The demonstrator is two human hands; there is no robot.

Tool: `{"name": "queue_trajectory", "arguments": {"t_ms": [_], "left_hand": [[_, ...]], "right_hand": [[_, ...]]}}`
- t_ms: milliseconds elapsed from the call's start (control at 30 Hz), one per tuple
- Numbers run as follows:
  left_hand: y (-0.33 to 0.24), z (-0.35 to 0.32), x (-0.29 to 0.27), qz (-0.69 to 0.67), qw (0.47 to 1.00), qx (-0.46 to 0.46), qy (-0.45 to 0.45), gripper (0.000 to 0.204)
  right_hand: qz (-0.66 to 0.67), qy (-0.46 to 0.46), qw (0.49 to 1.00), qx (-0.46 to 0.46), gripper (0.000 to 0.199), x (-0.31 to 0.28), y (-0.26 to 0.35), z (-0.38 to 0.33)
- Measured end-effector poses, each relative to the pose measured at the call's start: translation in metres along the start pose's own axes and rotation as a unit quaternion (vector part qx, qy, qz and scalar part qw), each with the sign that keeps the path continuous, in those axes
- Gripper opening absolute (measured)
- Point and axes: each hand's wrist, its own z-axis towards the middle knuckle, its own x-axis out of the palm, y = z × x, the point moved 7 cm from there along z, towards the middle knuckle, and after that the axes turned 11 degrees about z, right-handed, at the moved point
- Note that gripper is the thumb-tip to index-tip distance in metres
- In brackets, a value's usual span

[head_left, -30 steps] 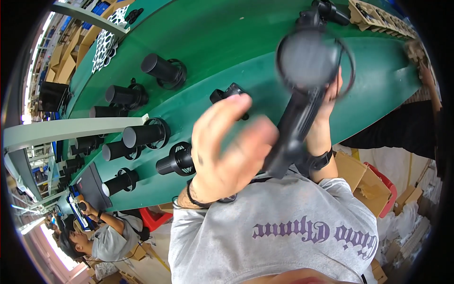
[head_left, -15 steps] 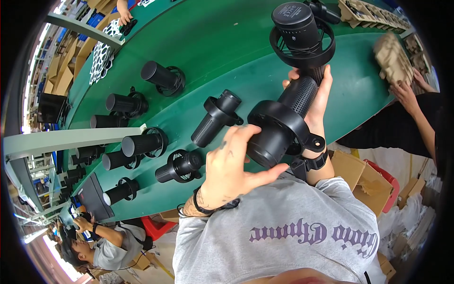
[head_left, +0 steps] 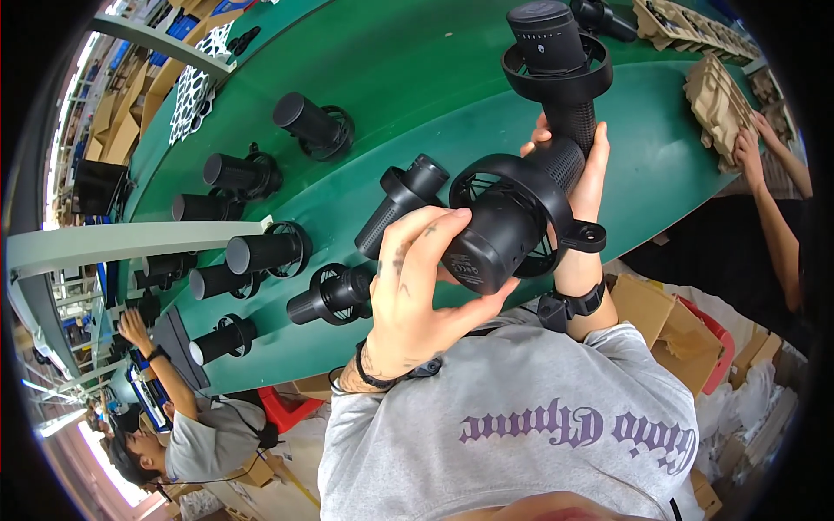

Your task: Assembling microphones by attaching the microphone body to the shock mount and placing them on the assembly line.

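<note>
Two black microphones with perforated barrels and ring-shaped shock mounts are in my grasp. My right hand is wrapped around the barrels, its palm and some fingers hidden behind them. The far microphone points its smooth round end up and away. Toward my chest slants the near microphone, a mounting lug sticking out of its ring. My left hand closes around its smooth end, thumb below and fingers on the upper side. Just left of that hand, another microphone lies on the green bench.
Several more microphones lie to the left beneath a pale metal beam. A co-worker's hands hold a brown moulded tray at the right. Another person sits at the lower left. Cardboard boxes stand by my right side.
The near microphone has rolled and tilted, its end and ring now facing differently. My left hand has shifted slightly up with it. The person at left has stretched an arm toward the bench.
</note>
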Motion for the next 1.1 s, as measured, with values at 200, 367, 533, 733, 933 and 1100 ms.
{"name": "queue_trajectory", "arguments": {"t_ms": [200, 367, 533, 733, 933, 1100], "left_hand": [[0.001, -0.003, -0.003, -0.018, 1.0, -0.013, -0.014, 0.073], [-0.003, -0.004, -0.005, 0.017, 1.0, 0.009, -0.01, 0.073], [-0.014, -0.006, -0.006, 0.026, 0.996, 0.085, -0.022, 0.063], [-0.018, -0.007, -0.004, 0.014, 0.993, 0.111, -0.028, 0.059], [-0.015, -0.011, -0.001, 0.042, 0.994, 0.102, 0.004, 0.063], [-0.008, -0.015, 0.002, 0.029, 0.995, 0.091, 0.013, 0.063]], "right_hand": [[-0.001, -0.02, 1.0, 0.023, 0.061, -0.005, -0.002, -0.001], [0.007, -0.022, 1.0, 0.016, 0.061, -0.004, 0.0, -0.004], [-0.024, 0.032, 0.998, -0.052, 0.063, 0.007, 0.012, -0.007], [-0.035, 0.031, 0.995, -0.092, 0.062, 0.018, 0.02, -0.01], [-0.043, 0.029, 0.991, -0.12, 0.059, 0.02, 0.026, -0.015], [-0.054, 0.037, 0.986, -0.155, 0.058, 0.031, 0.033, -0.021]]}}
